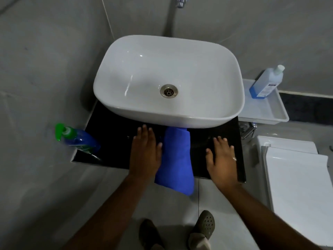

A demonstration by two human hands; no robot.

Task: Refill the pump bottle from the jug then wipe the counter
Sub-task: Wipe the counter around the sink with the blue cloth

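A blue pump bottle with a green pump head (77, 138) stands at the left end of the black counter (111, 141). The jug, a clear bottle of blue liquid with a pale cap (266, 82), stands in a white tray (264, 112) to the right of the basin. A blue cloth (175, 159) lies folded on the counter and hangs over its front edge. My left hand (145, 150) rests flat on the counter, its thumb touching the cloth's left side. On the cloth's other side my right hand (220, 156) lies flat with fingers spread, holding nothing.
A white vessel basin (167, 78) fills the back of the counter, with a chrome tap (180, 1) on the grey wall above. A white toilet lid (297, 177) sits to the right. Below are grey floor tiles and my two shoes (203, 224).
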